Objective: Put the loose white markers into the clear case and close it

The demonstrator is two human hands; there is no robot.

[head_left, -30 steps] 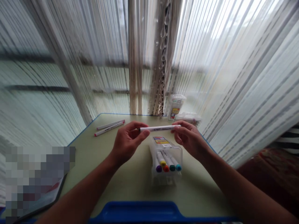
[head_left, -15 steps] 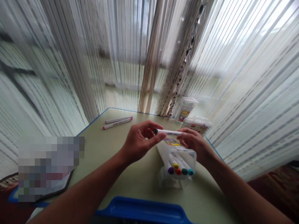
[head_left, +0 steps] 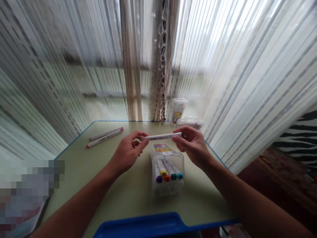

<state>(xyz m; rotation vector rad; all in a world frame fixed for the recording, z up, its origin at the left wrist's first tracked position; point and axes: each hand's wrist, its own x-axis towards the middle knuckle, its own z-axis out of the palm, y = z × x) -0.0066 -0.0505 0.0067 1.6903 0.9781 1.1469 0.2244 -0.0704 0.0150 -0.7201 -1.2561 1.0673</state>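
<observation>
I hold a white marker (head_left: pixel 159 136) level above the table, one hand at each end. My left hand (head_left: pixel 127 152) pinches its left end with thumb and fingers. My right hand (head_left: pixel 193 145) grips the right end, fingers curled round it. Below the marker lies a clear plastic marker box (head_left: pixel 168 185) on its side, with several markers inside showing purple, yellow, red and teal caps. Two more white markers with pink ends (head_left: pixel 104 137) lie side by side at the table's far left.
The pale green table (head_left: pixel 99 175) has a blue rim. A blue tray edge (head_left: pixel 138 226) is at the front. Two clear plastic containers (head_left: pixel 182 115) stand at the back by the sheer curtains. A blurred flat object lies at the left front.
The marker stays held between both hands and is level again. My head has swung, shifting the view of the table and curtains.
</observation>
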